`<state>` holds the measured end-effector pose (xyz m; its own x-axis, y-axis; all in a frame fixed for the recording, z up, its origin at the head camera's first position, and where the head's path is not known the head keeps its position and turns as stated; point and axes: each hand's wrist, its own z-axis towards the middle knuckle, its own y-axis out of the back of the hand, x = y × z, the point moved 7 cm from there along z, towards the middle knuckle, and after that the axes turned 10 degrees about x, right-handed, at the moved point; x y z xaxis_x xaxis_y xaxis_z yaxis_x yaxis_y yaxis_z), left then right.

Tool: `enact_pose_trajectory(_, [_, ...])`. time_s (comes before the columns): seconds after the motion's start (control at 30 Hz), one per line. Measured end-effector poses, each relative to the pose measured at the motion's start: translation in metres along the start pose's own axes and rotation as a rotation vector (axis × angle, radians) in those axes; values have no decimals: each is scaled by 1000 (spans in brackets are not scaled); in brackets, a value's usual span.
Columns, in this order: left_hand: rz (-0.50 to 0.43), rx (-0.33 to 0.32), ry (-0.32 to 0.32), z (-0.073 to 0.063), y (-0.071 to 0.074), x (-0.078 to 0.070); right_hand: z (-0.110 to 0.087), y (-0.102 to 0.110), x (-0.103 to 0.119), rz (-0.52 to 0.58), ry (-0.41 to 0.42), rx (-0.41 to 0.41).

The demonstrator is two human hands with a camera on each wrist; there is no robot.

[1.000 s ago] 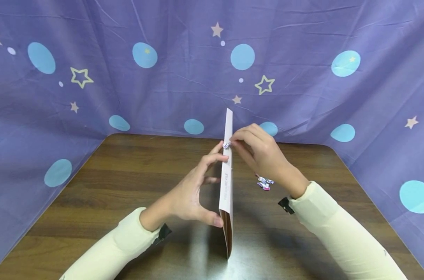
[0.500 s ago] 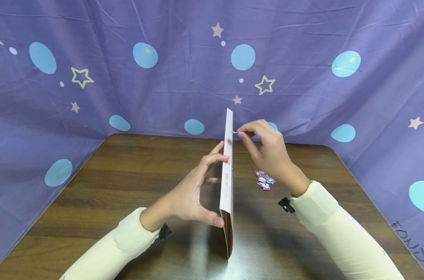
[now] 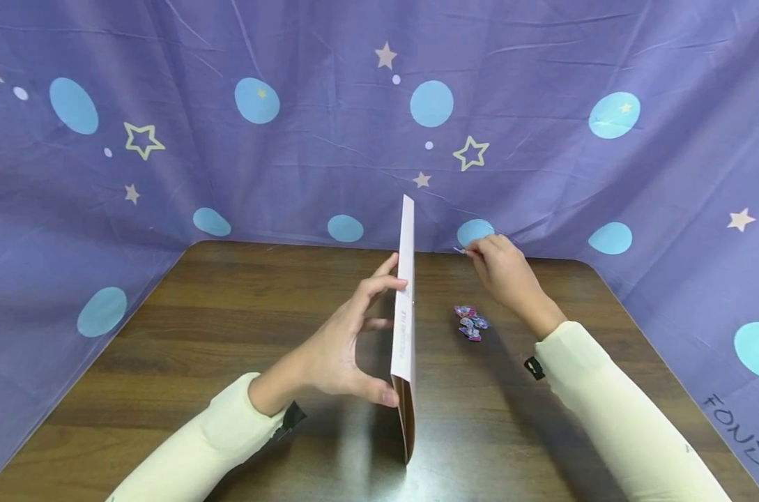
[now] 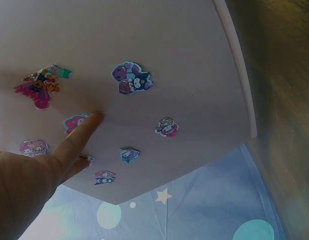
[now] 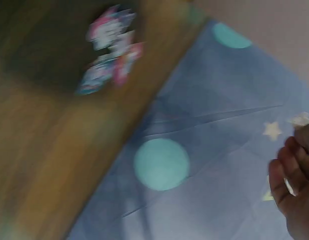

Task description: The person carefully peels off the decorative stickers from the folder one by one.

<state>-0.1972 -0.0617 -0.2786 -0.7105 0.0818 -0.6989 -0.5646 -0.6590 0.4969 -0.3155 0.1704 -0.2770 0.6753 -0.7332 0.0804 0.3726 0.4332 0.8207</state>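
In the head view a white file folder (image 3: 403, 314) stands on edge, its printed spine upward. My left hand (image 3: 348, 341) holds it from the left, index fingertip over the spine and thumb at the near end. In the left wrist view a finger touches the folder's cover (image 4: 204, 60), which bears several cartoon stickers, among them a purple one (image 4: 132, 78). My right hand (image 3: 507, 275) is to the folder's right, above the table, pinching a small sticker (image 3: 459, 250) between thumb and fingertips. A small pile of stickers (image 3: 470, 323) lies on the table nearer me.
The brown wooden table (image 3: 260, 314) runs back to a purple curtain (image 3: 329, 104) with blue dots and stars. Dark straps with small devices show at both cuffs, such as the right wrist device (image 3: 533, 367).
My right hand has moved from over the spine to the right, away from the folder, with the small sticker still pinched. The left hand and folder stay in place.
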Motion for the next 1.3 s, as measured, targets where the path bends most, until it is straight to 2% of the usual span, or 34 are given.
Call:
enact_pose_trajectory(0.17, [1,2,2,-1,0,0,-13,-31,-20,-62,-74,257])
enact_pose_trajectory(0.27, [0,3,3,-1,0,0,-21,-46,-25,-88,-83,368])
enact_pose_trajectory(0.53, [-10,10,-7,0,-1,0,-44,-73,-29,-99,-77,523])
enact_pose_trajectory(0.73, [-11,12,-13,-1,-1,2,-50,-82,-30,-70,-101,601])
enact_pose_trajectory(0.87, [-8,10,-10,-1,-1,1,-49,-81,-26,-45,-106,620])
enact_pose_trajectory(1.0, [-8,7,-5,-1,-1,1,-43,-77,-16,-30,-102,596])
enact_pose_trajectory(1.13, [-9,4,-6,-1,-1,0,-30,-67,-1,-26,-104,481])
enact_pose_trajectory(1.2, [-8,2,-8,0,-1,0,-22,-59,8,-12,-131,419])
enact_pose_trajectory(1.3, [-6,1,-13,0,-1,0,-8,-45,24,84,-180,353])
